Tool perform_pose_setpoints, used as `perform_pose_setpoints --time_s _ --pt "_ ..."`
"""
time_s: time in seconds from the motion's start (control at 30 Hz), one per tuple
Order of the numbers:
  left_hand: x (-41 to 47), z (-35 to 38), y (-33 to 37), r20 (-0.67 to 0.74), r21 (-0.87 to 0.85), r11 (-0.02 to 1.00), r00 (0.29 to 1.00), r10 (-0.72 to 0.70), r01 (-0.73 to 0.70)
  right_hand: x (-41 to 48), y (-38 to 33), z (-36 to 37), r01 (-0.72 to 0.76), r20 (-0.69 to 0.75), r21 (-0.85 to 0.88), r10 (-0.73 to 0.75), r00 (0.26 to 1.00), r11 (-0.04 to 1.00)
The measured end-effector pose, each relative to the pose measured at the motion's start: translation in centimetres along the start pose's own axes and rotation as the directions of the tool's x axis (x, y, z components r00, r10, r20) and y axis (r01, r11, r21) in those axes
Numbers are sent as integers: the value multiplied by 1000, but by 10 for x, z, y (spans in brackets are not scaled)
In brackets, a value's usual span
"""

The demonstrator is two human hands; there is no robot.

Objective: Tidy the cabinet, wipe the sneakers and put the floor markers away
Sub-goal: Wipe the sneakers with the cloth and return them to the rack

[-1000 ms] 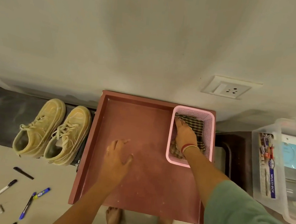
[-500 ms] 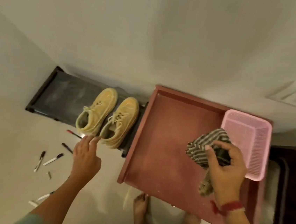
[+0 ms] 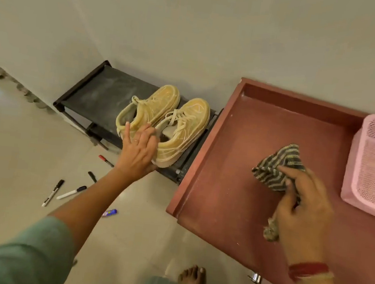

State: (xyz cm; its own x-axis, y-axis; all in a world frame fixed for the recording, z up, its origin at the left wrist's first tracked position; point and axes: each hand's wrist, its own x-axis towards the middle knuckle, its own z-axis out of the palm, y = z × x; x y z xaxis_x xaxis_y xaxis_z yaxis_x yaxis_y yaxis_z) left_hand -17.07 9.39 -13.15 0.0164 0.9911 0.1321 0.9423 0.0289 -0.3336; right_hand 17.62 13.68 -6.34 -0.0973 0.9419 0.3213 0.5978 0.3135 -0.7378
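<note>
A pair of tan lace-up sneakers [image 3: 161, 118] stands on the right end of a black low shoe rack [image 3: 104, 89], toes to the wall, the rack butting against the left edge of the red-brown cabinet [image 3: 239, 147]. The left hand [image 3: 138, 150] is at the heel of the cabinet-side sneaker [image 3: 183, 129]: its first fingers [image 3: 150, 133] hook over the heel collar, the thumb lies against the heel's outer side and the little finger sticks out straight. The right hand [image 3: 302, 207] is clenched round a bunched striped grey-green cloth [image 3: 276, 165], held above the cabinet top, left of a pink plastic mesh basket [image 3: 373, 166] at the top's right edge. Several marker pens [image 3: 71, 192] lie scattered on the floor [image 3: 17, 170] in front of the rack.

The step in hand looks to be lifting a sneaker for wiping. To do it well, the grip should take the heel firmly, thumb outside and fingers inside, so the shoe does not swing. Open the cloth to a flat pad and wipe from toe to heel, turning the shoe to reach the sole edge. Lifting straight up should spare the other sneaker a knock.
</note>
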Motion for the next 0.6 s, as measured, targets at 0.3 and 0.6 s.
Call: perform_pose_setpoints --time_s 0.3,0.6 --pt "-24 -84 -31 41 77 997 999 21 -24 -66 -13 -35 415 -171 -380 -504 847 826" --pt "-87 -249 17 -379 -414 857 914 143 -305 -119 20 -58 422 122 -662 -467 876 619"
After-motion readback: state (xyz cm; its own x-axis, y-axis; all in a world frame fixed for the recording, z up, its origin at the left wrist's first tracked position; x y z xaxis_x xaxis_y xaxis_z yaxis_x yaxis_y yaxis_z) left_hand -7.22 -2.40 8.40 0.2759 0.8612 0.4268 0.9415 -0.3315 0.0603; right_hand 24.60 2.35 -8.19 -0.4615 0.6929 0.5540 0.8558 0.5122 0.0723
